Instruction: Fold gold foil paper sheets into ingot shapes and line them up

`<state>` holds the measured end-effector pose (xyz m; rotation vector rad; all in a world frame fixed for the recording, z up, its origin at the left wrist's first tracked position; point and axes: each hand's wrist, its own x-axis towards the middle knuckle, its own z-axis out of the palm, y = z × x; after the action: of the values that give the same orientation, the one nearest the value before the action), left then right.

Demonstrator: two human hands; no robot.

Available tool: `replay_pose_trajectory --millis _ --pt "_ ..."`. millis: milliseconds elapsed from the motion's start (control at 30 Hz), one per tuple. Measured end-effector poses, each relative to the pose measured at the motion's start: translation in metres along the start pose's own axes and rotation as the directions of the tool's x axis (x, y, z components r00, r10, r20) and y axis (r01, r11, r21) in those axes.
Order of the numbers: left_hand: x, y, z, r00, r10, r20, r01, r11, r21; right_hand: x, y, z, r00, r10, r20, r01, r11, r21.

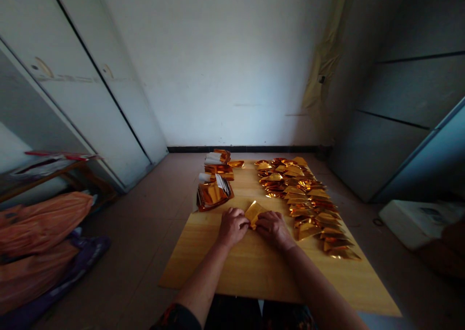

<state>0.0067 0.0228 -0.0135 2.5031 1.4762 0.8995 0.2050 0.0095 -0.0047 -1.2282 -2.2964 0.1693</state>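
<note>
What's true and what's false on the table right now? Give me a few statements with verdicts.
1. The left hand and right hand hold one gold foil sheet between them. True.
2. The folded gold foil pieces lie left of the hands. False: they run along the right side of the wooden table.
3. The packs of gold foil paper sit on the table's left part, beyond the left hand. True.
4. The orange bags lie on the table. False: they are on the floor at the left.
</note>
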Motion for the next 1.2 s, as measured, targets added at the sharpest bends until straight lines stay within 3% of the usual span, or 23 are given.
replay_pose_trajectory --millis 500,767,1033,1200 --pt "0.0 0.002 -0.001 1.0 -0.03 -0.009 0.03 0.998 -0.052 -0.001 -0.002 -0.002 1.0 -0.004 0.022 0.004 1.0 -0.02" --pt "-0.002 0.0 0.003 0.992 -0.071 -0.105 0.069 0.997 -0.029 -0.002 -0.004 0.004 0.998 -0.002 0.063 0.007 0.998 -0.07" --pt "0.002 -0.002 0.004 0.987 -0.158 -0.038 0.156 0.986 -0.053 0.0 -0.016 0.008 0.998 0.02 0.064 -0.013 0.994 -0.108" --pt "0.001 -0.006 0.007 0.985 -0.172 -0.021 0.17 0.982 -0.087 0.002 -0.005 0.004 0.999 0.006 0.039 -0.003 0.998 -0.069"
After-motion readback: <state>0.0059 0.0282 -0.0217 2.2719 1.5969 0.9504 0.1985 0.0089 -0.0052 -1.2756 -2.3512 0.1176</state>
